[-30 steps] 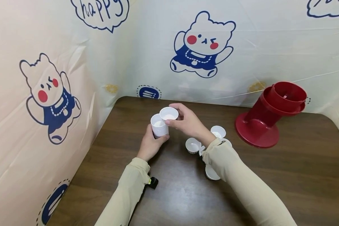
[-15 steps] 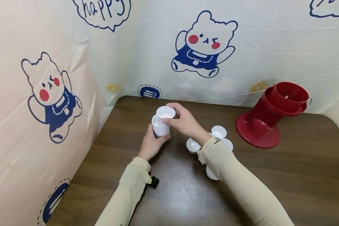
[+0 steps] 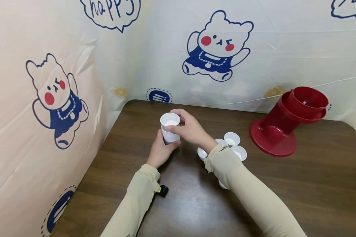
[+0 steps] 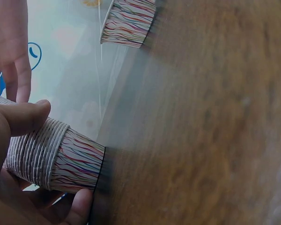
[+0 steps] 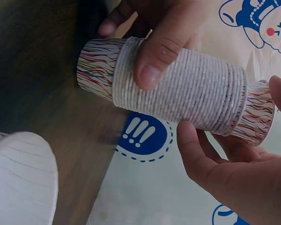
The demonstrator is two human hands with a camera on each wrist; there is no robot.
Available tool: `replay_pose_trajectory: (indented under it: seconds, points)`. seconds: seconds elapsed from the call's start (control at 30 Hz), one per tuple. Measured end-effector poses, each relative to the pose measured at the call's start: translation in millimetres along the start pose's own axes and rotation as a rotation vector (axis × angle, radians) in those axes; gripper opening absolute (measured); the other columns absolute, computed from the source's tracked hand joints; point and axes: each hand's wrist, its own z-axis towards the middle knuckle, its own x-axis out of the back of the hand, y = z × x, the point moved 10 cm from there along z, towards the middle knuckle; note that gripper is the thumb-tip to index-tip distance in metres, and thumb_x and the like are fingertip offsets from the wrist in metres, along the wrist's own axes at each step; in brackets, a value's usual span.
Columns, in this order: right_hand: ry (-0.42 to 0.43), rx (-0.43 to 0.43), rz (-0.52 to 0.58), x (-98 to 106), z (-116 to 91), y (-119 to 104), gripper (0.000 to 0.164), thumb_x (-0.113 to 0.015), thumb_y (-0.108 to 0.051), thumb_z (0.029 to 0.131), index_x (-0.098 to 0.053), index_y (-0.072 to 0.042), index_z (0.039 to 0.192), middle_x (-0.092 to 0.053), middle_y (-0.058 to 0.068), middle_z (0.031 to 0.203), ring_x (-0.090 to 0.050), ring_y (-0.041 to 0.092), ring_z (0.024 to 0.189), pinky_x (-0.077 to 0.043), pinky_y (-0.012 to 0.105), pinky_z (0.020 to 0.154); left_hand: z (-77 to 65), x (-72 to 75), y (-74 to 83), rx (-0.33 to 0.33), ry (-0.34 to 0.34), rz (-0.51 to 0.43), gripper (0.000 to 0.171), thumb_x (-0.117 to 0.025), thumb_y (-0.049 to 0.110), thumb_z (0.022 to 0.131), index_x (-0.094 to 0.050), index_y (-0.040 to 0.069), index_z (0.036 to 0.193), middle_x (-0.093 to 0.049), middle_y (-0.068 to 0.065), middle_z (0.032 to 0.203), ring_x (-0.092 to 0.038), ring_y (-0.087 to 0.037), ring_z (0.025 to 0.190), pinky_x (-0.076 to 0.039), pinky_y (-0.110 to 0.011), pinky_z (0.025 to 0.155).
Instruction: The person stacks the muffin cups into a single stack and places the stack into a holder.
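My left hand (image 3: 160, 151) grips a nested stack of paper cups (image 3: 170, 136) just above the table. In the left wrist view, the stack's closely layered rims (image 4: 33, 159) and its bottom cup with coloured wavy lines (image 4: 79, 164) show between thumb and fingers. My right hand (image 3: 192, 130) pinches one white-lined paper cup (image 3: 170, 120) near its rim. In the right wrist view, this striped upper cup (image 5: 257, 112) sits in the mouth of the stack, its lower part hidden inside. Right fingertips lie right beside the stack's upper rims.
Several single paper cups (image 3: 232, 138) stand on the brown table (image 3: 192, 210) right of the hands, partly hidden by the right sleeve (image 3: 240, 177). A red tilted tube on a round base (image 3: 274, 136) stands farther right. A printed cloth (image 3: 154, 49) hangs behind.
My right hand has carried its cup left and down, from beside the stack's rim onto its mouth. The left hand keeps its grip on the stack in nearly the same place.
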Motion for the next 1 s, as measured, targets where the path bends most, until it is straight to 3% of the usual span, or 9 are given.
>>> replay_pose_trajectory:
  seconds: [0.47, 1.0]
  points:
    - [-0.018, 0.0, -0.038, -4.9, -2.0, 15.2, 0.055, -0.076, -0.008, 0.089, -0.053, -0.001, 0.139, -0.061, 0.014, 0.126, -0.059, 0.029, 0.11, -0.047, 0.038, 0.096, -0.1, -0.3, 0.8, 0.001, -0.005, -0.007, 0.079, -0.077, 0.03, 0.088, -0.031, 0.011, 0.15, -0.046, -0.014, 0.146, -0.046, -0.032, 0.13, -0.034, -0.051, 0.111]
    - [-0.033, -0.071, -0.03, -8.5, -5.7, 31.8, 0.063, -0.075, -0.016, 0.091, -0.049, -0.012, 0.148, -0.058, 0.011, 0.133, -0.056, 0.029, 0.121, -0.049, 0.042, 0.094, -1.1, -0.2, 1.6, 0.005, -0.008, 0.006, 0.078, -0.077, 0.031, 0.088, -0.032, 0.011, 0.149, -0.047, -0.015, 0.145, -0.046, -0.032, 0.131, -0.034, -0.053, 0.11]
